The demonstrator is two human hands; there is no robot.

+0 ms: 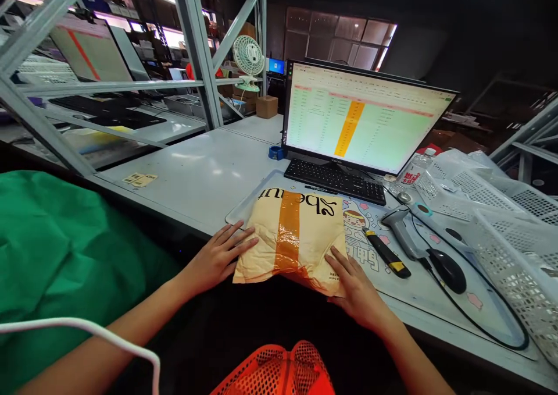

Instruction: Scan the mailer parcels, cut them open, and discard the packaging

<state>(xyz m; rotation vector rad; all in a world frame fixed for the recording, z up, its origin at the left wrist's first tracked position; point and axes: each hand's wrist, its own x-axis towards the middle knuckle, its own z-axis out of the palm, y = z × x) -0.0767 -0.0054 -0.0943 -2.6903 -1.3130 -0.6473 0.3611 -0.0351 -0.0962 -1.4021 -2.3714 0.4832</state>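
Note:
A plump cream parcel (265, 238) with a strip of brown tape down its middle lies on the desk mat, its near edge overhanging the desk's front. Black lettering on it appears upside down. My left hand (222, 252) holds the parcel's left side, fingers extended over the edge. At the lower right corner, my right hand (355, 281) grips it with the fingers on top and the thumb mostly hidden. Just right of the parcel lie a black and yellow utility knife (386, 252) and a grey barcode scanner (405, 235).
Behind the parcel stand a keyboard (333, 181) and a monitor (366, 118). A mouse (447, 270), a looping cable and white plastic baskets (505, 267) occupy the right. Green cloth (65, 244) hangs at left. A metal frame (198, 52) rises behind the desk, with a small fan (248, 56).

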